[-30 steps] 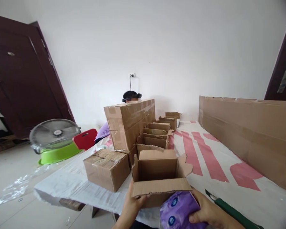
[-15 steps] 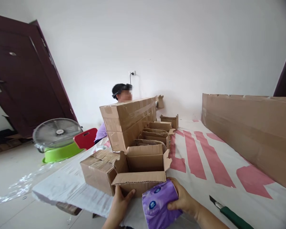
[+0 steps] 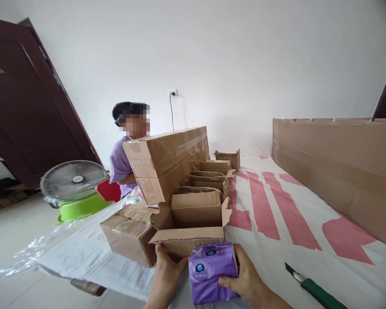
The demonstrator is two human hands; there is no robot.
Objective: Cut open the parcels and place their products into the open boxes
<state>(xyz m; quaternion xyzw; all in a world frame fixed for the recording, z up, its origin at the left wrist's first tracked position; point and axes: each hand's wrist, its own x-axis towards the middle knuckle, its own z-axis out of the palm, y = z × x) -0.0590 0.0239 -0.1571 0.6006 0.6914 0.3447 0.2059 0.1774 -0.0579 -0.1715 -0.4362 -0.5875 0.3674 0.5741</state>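
Your open box [image 3: 180,248] sits nearer nine o'clock now. Your left hand [image 3: 166,271] touches it, grip unclear; at five o'clock, your right hand [image 3: 247,277] pinches a purple pack [image 3: 209,277].

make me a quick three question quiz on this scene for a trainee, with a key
1. Which hand holds the purple pack?
2. True or false: the green-handled knife lies with its blade exposed.
3. Fill in the missing word: in the picture, the nearest open box stands to the ____ of the taped box beside it.

Key:
1. The right hand.
2. True.
3. Right.
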